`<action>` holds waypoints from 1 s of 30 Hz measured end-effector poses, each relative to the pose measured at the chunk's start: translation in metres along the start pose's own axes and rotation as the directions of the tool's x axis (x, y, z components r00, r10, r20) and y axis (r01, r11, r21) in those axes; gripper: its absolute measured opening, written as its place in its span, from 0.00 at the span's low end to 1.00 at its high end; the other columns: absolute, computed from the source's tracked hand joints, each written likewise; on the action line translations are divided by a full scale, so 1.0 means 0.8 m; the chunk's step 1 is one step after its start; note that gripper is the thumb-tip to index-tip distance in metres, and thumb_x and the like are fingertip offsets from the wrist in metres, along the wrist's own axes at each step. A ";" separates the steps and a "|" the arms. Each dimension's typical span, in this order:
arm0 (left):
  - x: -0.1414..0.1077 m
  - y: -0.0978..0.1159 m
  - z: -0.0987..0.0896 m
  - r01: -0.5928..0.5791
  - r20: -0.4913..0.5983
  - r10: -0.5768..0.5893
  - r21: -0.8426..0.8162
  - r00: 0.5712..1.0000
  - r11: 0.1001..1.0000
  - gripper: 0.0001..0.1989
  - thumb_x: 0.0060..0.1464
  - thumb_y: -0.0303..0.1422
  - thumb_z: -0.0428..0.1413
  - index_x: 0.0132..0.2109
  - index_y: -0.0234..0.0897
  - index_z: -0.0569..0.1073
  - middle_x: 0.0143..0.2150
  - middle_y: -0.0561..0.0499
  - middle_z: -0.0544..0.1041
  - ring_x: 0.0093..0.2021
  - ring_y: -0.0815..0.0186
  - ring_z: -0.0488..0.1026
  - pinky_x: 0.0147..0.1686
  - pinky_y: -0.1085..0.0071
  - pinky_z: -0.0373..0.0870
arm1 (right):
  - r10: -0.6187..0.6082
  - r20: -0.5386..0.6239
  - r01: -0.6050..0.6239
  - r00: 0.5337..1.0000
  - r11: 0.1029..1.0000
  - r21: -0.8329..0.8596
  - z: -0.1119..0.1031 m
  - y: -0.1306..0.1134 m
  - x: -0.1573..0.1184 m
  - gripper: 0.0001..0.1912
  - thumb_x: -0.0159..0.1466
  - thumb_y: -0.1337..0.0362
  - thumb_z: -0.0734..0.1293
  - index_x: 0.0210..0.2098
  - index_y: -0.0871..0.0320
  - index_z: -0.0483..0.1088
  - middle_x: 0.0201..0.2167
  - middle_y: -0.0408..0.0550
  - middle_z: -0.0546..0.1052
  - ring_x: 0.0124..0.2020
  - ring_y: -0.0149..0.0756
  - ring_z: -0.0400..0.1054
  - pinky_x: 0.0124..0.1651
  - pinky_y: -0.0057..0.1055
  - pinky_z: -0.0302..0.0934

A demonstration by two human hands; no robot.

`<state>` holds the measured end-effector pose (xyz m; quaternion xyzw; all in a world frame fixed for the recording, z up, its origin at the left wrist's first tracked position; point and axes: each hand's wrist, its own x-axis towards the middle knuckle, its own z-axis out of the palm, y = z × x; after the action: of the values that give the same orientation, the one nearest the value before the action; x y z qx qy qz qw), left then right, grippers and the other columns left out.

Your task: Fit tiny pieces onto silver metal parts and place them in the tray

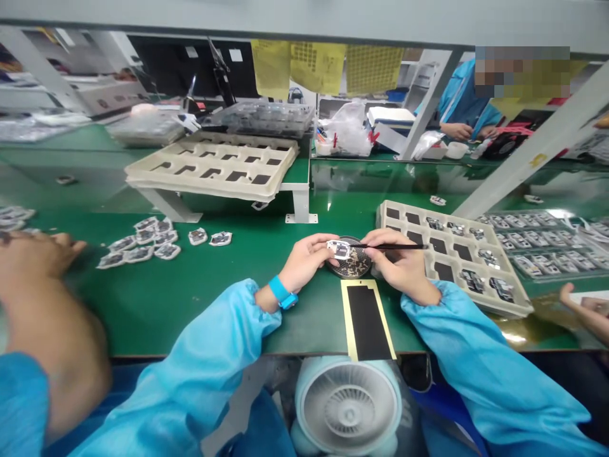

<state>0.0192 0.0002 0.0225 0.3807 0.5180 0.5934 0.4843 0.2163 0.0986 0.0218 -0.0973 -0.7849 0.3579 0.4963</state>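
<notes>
Over the green surface (214, 285), left hand (304, 261) pinches a small part (339, 249), right hand (402, 263) closed around tweezers (390, 246), cream tray (457, 254) just right of it.

both hands meet at centre, left hand (304, 259) in a pinching grip, right hand (399, 263) closed, sleeved forearms angled inward.
</notes>
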 end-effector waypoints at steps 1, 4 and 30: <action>0.000 0.000 0.000 0.002 0.003 -0.002 -0.004 1.000 1.000 0.18 0.51 0.27 0.62 0.50 0.29 0.78 0.34 0.46 0.82 0.30 0.66 0.79 0.24 0.77 0.59 | -0.001 0.002 0.001 1.000 1.000 -0.005 0.000 0.000 0.000 0.08 0.63 0.71 0.71 0.41 0.54 0.74 0.41 0.50 0.79 0.43 0.41 0.75 0.44 0.42 0.74; 0.000 -0.002 -0.001 0.015 0.008 -0.014 -0.022 1.000 1.000 0.18 0.51 0.28 0.63 0.50 0.29 0.78 0.34 0.45 0.82 0.30 0.67 0.79 0.23 0.77 0.59 | -0.003 0.018 0.003 1.000 1.000 -0.019 0.000 -0.001 0.001 0.09 0.63 0.72 0.71 0.41 0.54 0.74 0.41 0.50 0.79 0.44 0.41 0.75 0.43 0.41 0.74; -0.004 -0.007 0.003 0.029 0.081 -0.007 -0.276 0.997 0.961 0.21 0.53 0.35 0.68 0.52 0.33 0.78 0.42 0.42 0.84 0.41 0.60 0.82 0.33 0.73 0.71 | 0.171 -0.286 -0.129 0.943 0.979 0.160 0.014 -0.020 -0.003 0.07 0.65 0.63 0.73 0.38 0.53 0.70 0.38 0.47 0.81 0.28 0.33 0.75 0.27 0.32 0.71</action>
<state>0.0234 -0.0023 0.0178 0.3276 0.4139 0.6401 0.5583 0.2111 0.0804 0.0277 -0.1747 -0.6644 0.4299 0.5859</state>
